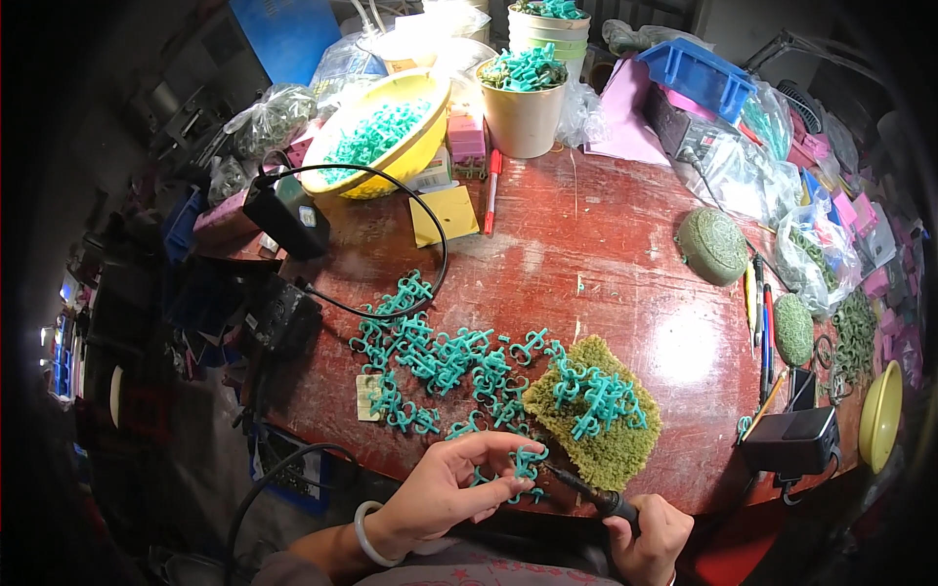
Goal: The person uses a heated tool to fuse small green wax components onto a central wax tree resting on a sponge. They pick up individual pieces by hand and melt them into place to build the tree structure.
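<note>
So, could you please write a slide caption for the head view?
Left hand holds turquoise curled pieces; right hand points a slim black-handled tool at them.

The scuffed desk has a glossy sheen; small hooked pieces look smooth and waxy; the sponge block is rough, porous; the basin, smooth plastic.

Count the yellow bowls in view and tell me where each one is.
2: a large yellow bowl at back left, holding teal pieces, and a smaller, tilted yellow bowl near the right edge, beside a black box. Others may be hidden in the clutter.
</note>
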Motion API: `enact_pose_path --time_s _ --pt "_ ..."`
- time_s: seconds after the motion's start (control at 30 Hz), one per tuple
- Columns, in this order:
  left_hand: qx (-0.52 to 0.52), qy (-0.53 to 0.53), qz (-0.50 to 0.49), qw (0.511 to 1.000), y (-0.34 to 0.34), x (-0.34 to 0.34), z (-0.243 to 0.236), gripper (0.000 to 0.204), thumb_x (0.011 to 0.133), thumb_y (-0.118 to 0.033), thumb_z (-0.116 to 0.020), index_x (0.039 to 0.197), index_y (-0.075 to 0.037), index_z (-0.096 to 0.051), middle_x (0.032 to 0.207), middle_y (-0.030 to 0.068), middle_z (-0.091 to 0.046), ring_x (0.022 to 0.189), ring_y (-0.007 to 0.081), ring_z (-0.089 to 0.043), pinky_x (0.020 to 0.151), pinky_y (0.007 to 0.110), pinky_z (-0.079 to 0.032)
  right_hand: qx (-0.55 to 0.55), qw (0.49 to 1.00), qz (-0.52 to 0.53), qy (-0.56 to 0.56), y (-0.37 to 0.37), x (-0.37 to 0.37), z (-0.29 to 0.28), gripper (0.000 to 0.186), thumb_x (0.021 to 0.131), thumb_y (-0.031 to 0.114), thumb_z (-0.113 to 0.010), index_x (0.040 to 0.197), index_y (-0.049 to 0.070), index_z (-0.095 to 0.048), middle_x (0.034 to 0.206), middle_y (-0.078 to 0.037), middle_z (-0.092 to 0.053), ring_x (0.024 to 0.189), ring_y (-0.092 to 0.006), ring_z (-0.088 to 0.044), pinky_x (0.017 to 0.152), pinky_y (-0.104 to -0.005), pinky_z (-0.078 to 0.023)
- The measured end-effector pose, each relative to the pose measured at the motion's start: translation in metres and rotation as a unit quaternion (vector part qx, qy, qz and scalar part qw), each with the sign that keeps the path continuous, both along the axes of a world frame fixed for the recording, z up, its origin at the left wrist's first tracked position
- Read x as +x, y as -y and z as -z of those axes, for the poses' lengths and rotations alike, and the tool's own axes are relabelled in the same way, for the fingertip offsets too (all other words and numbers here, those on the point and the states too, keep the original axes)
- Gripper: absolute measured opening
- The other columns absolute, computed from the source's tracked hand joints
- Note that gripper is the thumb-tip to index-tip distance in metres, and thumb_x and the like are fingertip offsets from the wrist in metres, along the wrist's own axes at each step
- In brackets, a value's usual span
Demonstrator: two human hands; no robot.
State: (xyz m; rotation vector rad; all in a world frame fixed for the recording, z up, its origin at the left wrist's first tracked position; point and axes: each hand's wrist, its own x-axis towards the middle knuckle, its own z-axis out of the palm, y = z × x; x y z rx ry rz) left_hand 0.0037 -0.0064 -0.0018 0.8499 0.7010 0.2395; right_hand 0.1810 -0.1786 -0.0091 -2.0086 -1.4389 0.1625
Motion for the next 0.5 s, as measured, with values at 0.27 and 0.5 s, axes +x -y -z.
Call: enact_pose_path --time_s 0.27,0.5 --pt "0.008 -0.003 0.001 1.000 0.000 0.000 -0.001 0.037 0.086 0.006 -0.062 0.122 0.002 -0.056 0.091 0.0049 -0.054 0.059 0.0041 -0.049 0.049 0.018 -0.037 -0.010 1.000 0.000 0.005 -0.001 0.000 0.000 0.027 0.085 0.028 -0.069 0.082 0.003 -0.059 0.070 -0.014 -0.057 0.057 -0.0324 -0.057 0.052 -0.0362 -0.046" --pt "0.005 -0.005 -0.002 1.000 0.000 0.000 0.001 0.036 0.086 0.003 -0.064 0.121 0.001 -0.057 0.092 0.0049 -0.053 0.063 0.0057 -0.053 0.048 0.018 -0.036 0.025 1.000 0.013 -0.013 0.013 0.004 0.001 0.029 0.089 0.031 -0.064 0.081 0.003 -0.059 0.069 -0.014 -0.057 0.058 -0.0328 -0.057 0.052 -0.0368 -0.045"
